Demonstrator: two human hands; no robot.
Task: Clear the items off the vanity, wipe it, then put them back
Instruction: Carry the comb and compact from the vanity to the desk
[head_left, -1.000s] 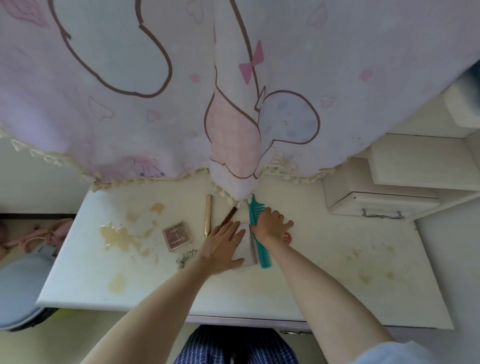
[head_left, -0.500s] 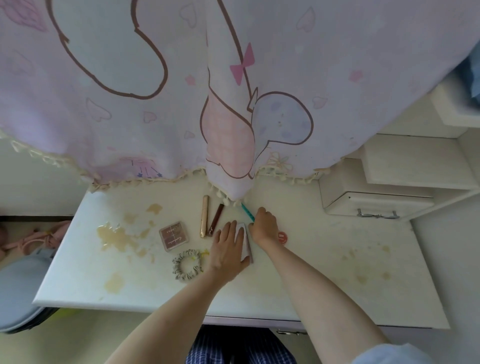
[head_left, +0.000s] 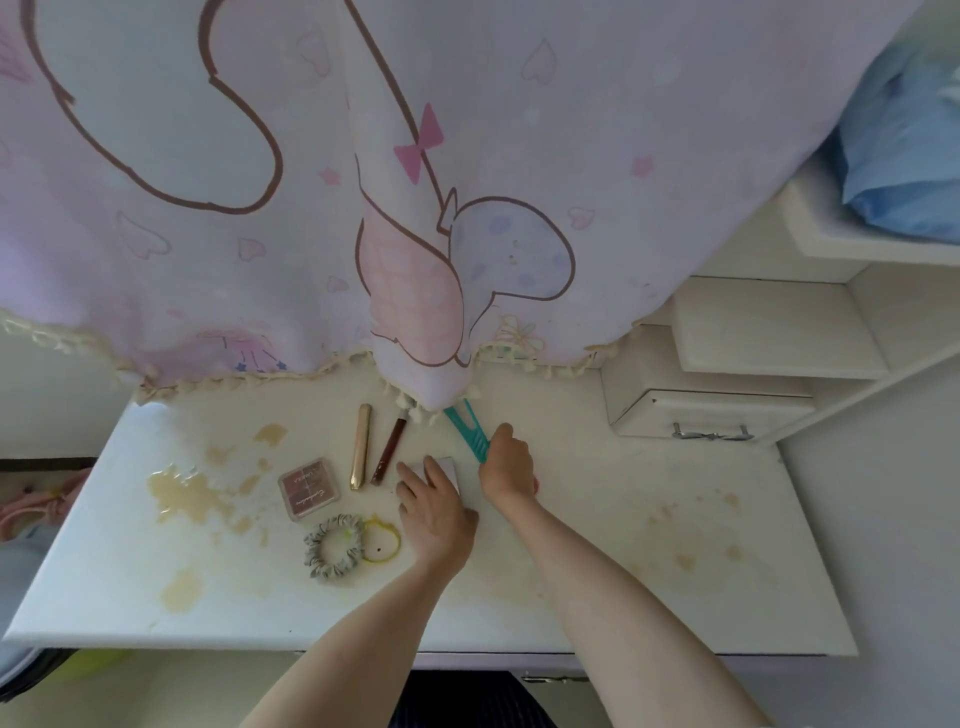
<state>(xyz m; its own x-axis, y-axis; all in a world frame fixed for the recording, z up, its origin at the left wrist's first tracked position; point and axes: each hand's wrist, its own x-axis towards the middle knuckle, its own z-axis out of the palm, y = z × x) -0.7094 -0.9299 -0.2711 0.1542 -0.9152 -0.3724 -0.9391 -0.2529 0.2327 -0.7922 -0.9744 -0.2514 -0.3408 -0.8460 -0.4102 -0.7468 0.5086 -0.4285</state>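
Head view looks down on the desk (head_left: 623, 587), stained with tan spills and not yet wiped, a curtain (head_left: 467, 182) hanging over its back edge. Since a second ago the comb (head_left: 467, 428) has swung from lying straight beside the white box (head_left: 445, 470) to slanting away toward the curtain, its far end tucked under the hem. The right hand (head_left: 511, 467) grips its near end, fingers curled. The left hand (head_left: 434, 512) has slid back and rests spread on the box. That uncovered a scrunchie (head_left: 335, 545) and yellow ring (head_left: 382, 540) left of the box. A palette (head_left: 307, 487), gold tube (head_left: 362, 446) and brown tube (head_left: 389, 449) also lie left of the box, untouched. I'd say clearing has only just begun.
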